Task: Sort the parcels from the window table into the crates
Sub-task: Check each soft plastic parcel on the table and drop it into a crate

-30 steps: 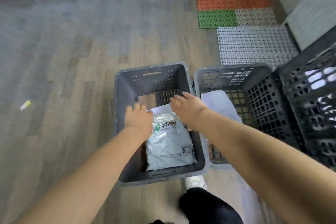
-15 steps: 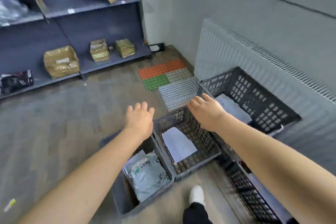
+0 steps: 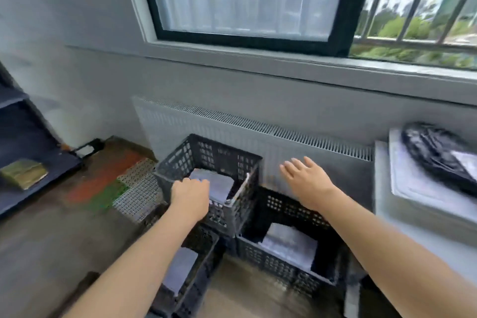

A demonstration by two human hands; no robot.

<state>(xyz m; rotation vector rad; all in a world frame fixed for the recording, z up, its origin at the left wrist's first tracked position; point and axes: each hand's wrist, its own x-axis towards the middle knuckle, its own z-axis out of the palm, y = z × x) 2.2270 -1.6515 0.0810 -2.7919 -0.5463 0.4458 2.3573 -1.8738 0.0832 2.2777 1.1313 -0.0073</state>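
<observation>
since half a second ago the view has swung up to the window; both hands are empty, right hand (image 3: 305,180) spread, left hand (image 3: 190,195) loosely curled. black parcel (image 3: 438,152) on the window table (image 3: 413,212) lies rightward, nearer the right hand.

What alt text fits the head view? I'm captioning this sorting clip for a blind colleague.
Two bare arms reach out over three dark slatted crates below a radiator and window: the left hand hangs loosely curled and the right hand is spread open, both empty. Each crate holds a pale parcel; a black parcel lies on the table at right.
</observation>
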